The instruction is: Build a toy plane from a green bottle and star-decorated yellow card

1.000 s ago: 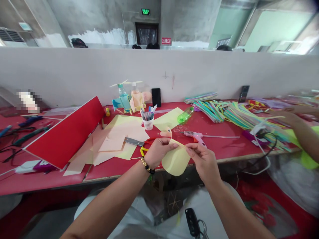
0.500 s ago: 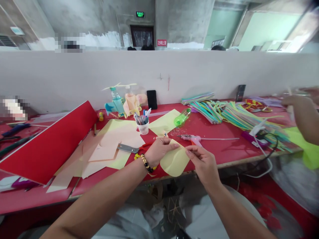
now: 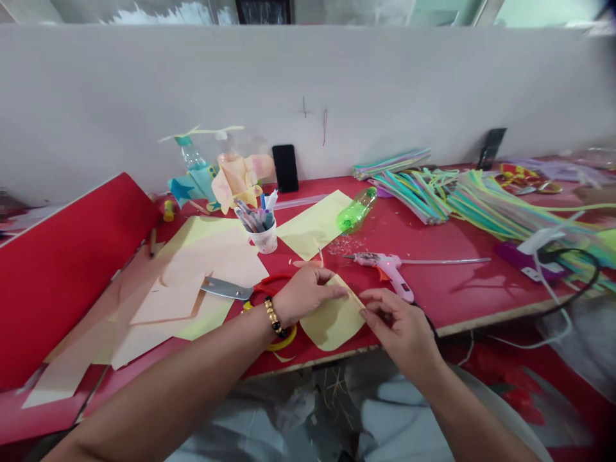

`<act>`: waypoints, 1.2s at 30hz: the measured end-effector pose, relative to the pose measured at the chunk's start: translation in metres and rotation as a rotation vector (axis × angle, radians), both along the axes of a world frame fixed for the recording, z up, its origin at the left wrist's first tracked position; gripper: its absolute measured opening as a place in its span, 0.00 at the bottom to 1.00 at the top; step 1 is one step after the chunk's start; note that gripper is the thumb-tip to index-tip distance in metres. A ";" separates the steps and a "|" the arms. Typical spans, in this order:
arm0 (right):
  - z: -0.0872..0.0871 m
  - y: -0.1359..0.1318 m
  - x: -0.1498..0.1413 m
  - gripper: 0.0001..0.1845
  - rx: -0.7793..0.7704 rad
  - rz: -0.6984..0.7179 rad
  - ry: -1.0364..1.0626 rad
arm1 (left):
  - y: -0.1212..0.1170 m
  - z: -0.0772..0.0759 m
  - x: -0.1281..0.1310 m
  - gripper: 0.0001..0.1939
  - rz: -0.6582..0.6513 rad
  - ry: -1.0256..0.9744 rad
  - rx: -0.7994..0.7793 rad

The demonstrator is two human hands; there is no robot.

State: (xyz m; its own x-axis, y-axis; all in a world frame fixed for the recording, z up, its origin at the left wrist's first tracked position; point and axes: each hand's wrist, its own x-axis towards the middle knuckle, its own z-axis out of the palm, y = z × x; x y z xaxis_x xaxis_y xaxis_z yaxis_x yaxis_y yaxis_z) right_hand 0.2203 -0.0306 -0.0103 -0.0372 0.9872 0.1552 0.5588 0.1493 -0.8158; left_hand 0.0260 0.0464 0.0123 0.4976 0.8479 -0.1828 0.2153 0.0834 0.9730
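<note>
My left hand and my right hand both pinch the folded top edge of a pale yellow rounded paper piece, held low over the near edge of the red table. A beaded bracelet sits on my left wrist. Red-handled scissors lie just left of my left hand. A pink glue gun lies just beyond my right hand.
Yellow and peach sheets lie at left beside a tilted red board. A cup of pens, a green bottle, bottle craft models, a phone and bundles of coloured straws stand farther back. A cable trails at right.
The view has tipped down and closer to the table. Both hands lowered the yellow piece toward the table edge. The other person's arm at the right is out of view.
</note>
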 end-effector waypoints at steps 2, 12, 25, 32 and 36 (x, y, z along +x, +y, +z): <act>-0.001 -0.002 0.002 0.08 -0.005 0.030 -0.077 | -0.002 0.003 -0.003 0.13 0.006 0.128 0.178; 0.002 0.000 -0.002 0.13 0.010 0.133 -0.374 | -0.059 -0.005 0.011 0.11 -0.427 0.716 1.043; 0.006 0.005 0.009 0.09 -0.093 0.132 -0.137 | -0.072 -0.008 -0.012 0.16 -0.428 0.661 1.009; 0.006 0.003 0.019 0.14 -0.277 -0.008 0.288 | -0.046 0.018 -0.022 0.09 0.062 0.315 0.533; 0.010 -0.002 0.023 0.11 -0.090 -0.144 0.364 | -0.040 0.015 -0.022 0.14 0.173 0.031 0.161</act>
